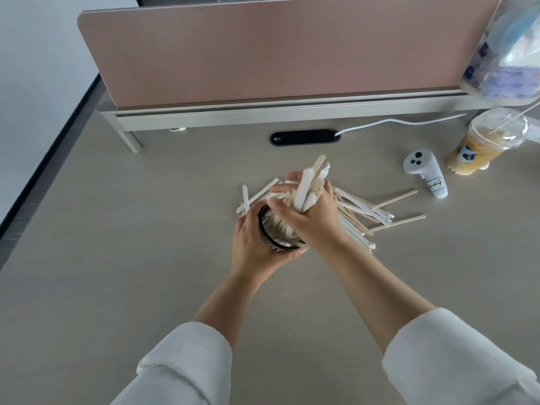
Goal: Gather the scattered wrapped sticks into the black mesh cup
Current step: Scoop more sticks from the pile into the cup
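Note:
The black mesh cup [270, 239] is tilted on the desk near the middle, with my left hand [252, 244] wrapped around its side and base. My right hand [312, 220] is closed on a bundle of wrapped sticks [309, 185], their lower ends at the cup's mouth and their tops fanning upward. White sticks show inside the cup. More wrapped sticks [362, 213] lie in a loose pile to the right, partly hidden behind my right hand. A few others [247, 198] lie just beyond the cup on the left. Two bare wooden sticks [407, 220] lie further right.
A white controller [423, 173] with a label lies to the right, and a lidded drink cup [488, 141] stands beyond it. A black cable port [304, 137] with a white cable sits near the pink divider [277, 51]. A plastic bag [508, 51] rests at the top right.

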